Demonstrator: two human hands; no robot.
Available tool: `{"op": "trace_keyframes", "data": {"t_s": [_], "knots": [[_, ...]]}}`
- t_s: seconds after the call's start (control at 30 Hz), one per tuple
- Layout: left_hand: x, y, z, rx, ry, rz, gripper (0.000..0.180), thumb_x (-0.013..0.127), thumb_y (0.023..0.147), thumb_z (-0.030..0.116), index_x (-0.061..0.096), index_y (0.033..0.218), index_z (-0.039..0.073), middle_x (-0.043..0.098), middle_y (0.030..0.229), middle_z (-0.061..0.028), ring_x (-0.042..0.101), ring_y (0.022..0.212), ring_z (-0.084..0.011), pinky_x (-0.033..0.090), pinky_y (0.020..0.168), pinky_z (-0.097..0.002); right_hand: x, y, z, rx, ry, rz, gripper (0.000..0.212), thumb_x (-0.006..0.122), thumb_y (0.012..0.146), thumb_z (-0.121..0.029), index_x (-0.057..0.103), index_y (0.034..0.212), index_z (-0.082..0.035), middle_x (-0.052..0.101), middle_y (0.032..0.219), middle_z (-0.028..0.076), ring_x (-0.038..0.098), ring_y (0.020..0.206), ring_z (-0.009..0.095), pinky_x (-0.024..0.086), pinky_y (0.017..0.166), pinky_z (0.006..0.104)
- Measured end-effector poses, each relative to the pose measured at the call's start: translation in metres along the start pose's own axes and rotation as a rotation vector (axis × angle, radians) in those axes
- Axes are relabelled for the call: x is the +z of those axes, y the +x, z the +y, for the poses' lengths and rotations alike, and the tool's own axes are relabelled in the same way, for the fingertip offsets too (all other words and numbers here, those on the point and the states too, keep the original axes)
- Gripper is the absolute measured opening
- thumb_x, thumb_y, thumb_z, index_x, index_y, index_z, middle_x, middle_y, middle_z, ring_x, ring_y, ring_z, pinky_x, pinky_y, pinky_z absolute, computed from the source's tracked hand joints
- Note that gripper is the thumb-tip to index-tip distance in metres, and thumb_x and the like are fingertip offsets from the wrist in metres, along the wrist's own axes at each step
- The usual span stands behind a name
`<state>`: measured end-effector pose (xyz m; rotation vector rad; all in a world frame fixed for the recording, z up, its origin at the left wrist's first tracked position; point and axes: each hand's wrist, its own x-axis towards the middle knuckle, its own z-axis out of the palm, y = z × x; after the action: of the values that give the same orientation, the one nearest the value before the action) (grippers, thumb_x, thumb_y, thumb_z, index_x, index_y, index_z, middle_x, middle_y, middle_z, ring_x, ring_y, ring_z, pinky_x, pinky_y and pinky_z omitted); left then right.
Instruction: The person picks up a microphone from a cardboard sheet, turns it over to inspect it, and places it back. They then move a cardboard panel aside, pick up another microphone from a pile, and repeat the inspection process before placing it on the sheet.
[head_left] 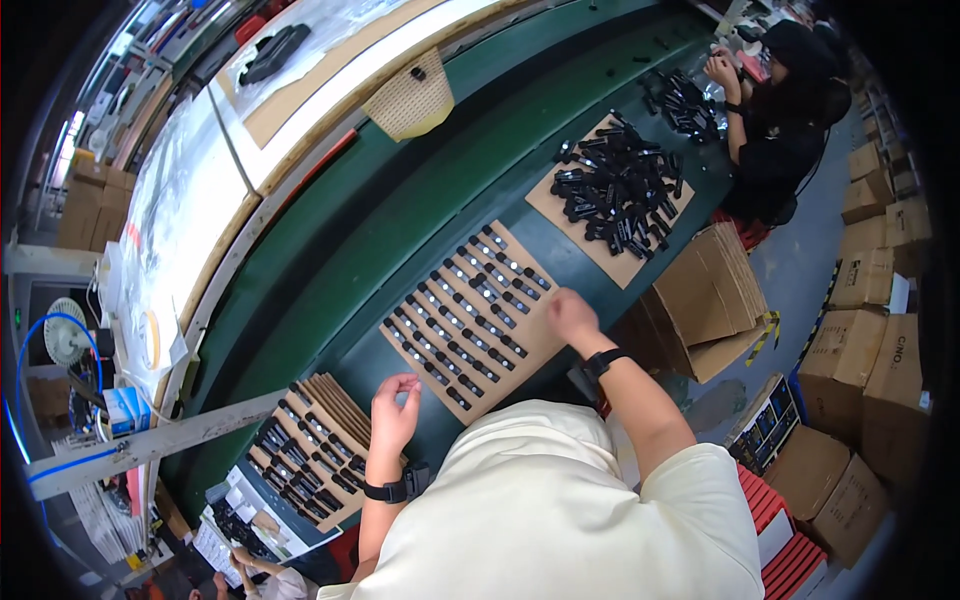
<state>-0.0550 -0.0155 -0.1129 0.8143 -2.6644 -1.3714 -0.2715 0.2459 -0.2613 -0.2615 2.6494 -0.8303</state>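
Observation:
A cardboard sheet (pixel 548 345) lies on the green worktop in front of me, with short black flashlight-like cylinders (pixel 462 307) in slanting rows across it. Each cylinder carries a pale silvery patch. At the sheet's right edge is my right hand (pixel 573 315), its fingers curled closed; whatever they may hold is hidden. My left hand (pixel 395 408) hovers by the sheet's near left corner, thumb and fingers bent but apart, nothing visible between them. Beyond my right hand, a second cardboard sheet (pixel 622 272) bears a loose heap of similar black cylinders (pixel 615 190).
Stacked cardboard sheets with more cylinders (pixel 318 445) stand at my left. An open carton (pixel 705 300) sits below the worktop's right side. Another person (pixel 790 120) works at the far right beside more black pieces. A raised white-topped bench (pixel 190 200) runs along the far left.

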Motion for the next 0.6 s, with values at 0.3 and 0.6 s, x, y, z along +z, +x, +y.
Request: {"op": "trace_keyframes", "data": {"t_s": [0.3,0.6], "knots": [[0.005,0.008,0.003,-0.044,0.022,-0.010,0.018,0.063,0.088,0.007,0.063,0.102,-0.005,0.067,0.091,-0.0119,0.063,0.086,-0.0178,0.049,0.079,-0.0288,-0.067,0.068,0.086,0.071,-0.042,0.484,0.021,0.066,0.083,-0.019,0.063,0.100,-0.007,0.059,0.099,0.014,0.062,0.087,0.033,0.051,0.076,0.0401],[0.005,0.010,0.015,-0.073,0.031,0.032,0.017,0.065,0.084,0.005,0.064,0.099,-0.004,0.066,0.092,-0.0164,0.066,0.083,-0.0231,0.051,0.077,-0.0319,-0.055,0.085,0.070,0.173,-0.080,0.493,0.024,0.067,0.083,-0.021,0.062,0.100,-0.006,0.059,0.102,0.014,0.061,0.088,0.034,0.050,0.078,0.0414]]}}
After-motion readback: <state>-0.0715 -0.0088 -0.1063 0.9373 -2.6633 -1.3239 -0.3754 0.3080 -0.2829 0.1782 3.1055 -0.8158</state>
